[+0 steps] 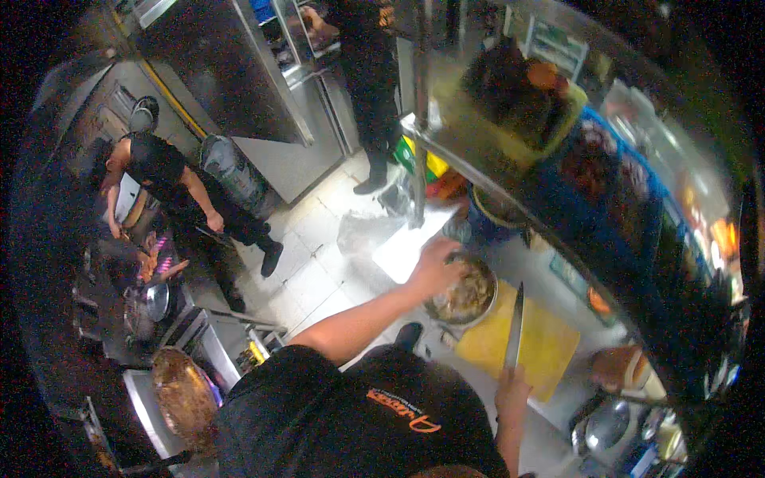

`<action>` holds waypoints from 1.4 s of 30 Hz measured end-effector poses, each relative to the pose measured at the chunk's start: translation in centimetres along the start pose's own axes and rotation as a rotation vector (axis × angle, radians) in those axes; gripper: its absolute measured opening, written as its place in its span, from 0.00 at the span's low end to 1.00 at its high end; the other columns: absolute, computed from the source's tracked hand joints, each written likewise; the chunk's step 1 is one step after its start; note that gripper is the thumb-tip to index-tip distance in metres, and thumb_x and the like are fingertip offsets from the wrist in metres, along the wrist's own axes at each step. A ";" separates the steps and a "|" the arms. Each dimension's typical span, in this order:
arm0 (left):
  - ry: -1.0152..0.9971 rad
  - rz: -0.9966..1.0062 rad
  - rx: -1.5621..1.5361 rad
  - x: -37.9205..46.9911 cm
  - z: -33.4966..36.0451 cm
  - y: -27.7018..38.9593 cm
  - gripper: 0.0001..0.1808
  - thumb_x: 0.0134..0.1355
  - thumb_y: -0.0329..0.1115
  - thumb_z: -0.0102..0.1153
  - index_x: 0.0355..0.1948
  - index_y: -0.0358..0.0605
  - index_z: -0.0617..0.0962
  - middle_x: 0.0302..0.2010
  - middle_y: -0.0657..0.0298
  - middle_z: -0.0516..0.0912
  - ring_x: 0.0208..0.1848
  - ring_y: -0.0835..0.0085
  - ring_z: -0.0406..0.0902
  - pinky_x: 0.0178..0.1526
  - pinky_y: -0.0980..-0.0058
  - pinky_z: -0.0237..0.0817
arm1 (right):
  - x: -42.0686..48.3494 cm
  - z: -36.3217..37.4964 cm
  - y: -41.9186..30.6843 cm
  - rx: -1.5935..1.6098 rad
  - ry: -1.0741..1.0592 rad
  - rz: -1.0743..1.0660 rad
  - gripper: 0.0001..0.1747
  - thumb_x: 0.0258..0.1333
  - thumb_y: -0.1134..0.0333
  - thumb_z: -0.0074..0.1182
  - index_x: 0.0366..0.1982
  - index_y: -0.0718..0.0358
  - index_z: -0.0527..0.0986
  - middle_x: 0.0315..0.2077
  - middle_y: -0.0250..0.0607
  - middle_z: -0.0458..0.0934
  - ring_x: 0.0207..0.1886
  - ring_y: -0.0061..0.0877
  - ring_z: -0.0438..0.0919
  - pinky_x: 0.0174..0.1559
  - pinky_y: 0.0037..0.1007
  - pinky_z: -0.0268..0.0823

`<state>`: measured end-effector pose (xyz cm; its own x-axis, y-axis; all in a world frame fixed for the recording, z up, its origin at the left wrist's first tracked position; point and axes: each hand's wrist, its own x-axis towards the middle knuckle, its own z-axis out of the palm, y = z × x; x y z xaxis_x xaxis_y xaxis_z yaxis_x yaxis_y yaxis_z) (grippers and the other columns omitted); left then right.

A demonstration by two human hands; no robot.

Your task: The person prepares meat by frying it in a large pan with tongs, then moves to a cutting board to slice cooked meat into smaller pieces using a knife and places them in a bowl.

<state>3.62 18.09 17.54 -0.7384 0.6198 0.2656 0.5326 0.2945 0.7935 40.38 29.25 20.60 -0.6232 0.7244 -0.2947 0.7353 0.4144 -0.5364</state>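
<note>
My left hand (439, 266) is stretched out over the left rim of a round bowl (491, 302). The bowl contains brown, chopped-looking food pieces (469, 290). Some of my fingertips are hidden there, so whether they grip the rim or food cannot be told. In my right hand (513, 385) is the handle of a long kitchen knife (515, 328), its blade pointing away from me above a yellow cutting board (550, 352). The bowl stands at the board's far left corner. Small dark bits (447, 339) lie on the counter by the board.
At left, a co-worker (158, 158) stands at a grill with food (149, 260). Another person's dark-clothed legs (367, 95) show at the top. A steel post (419, 173) and a raised shelf edge (478, 179) border the counter. A large browned mass, apparently meat (182, 394), is behind me.
</note>
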 end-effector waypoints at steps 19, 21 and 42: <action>0.609 -0.540 -0.248 6.1 -31.7 -9.8 0.28 0.63 0.34 0.66 0.64 0.42 0.75 0.62 0.52 0.80 0.61 0.64 0.77 0.60 0.67 0.70 | 7.0 5.8 -7.6 0.163 0.304 -0.449 0.22 0.60 0.66 0.56 0.54 0.67 0.74 0.52 0.57 0.76 0.57 0.53 0.73 0.62 0.49 0.64; 0.633 -0.446 -0.250 8.7 -36.5 -11.7 0.33 0.63 0.36 0.66 0.68 0.39 0.71 0.62 0.52 0.80 0.64 0.63 0.76 0.61 0.67 0.69 | 7.8 5.5 -10.2 0.220 0.251 -0.422 0.19 0.60 0.67 0.55 0.52 0.67 0.75 0.51 0.56 0.76 0.57 0.52 0.74 0.62 0.48 0.65; -0.252 -0.720 -0.023 -5.8 -30.4 -41.8 0.30 0.70 0.50 0.57 0.68 0.44 0.76 0.63 0.48 0.80 0.65 0.55 0.75 0.69 0.58 0.64 | 11.1 21.0 -45.4 0.188 -0.255 -0.694 0.11 0.64 0.68 0.59 0.45 0.64 0.81 0.38 0.47 0.86 0.41 0.37 0.86 0.47 0.34 0.77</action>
<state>-26.98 -19.91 -0.55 -0.7818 0.4286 -0.4529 -0.0557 0.6754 0.7354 -5.47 6.89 25.08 -0.9849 0.1729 -0.0018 0.1087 0.6112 -0.7839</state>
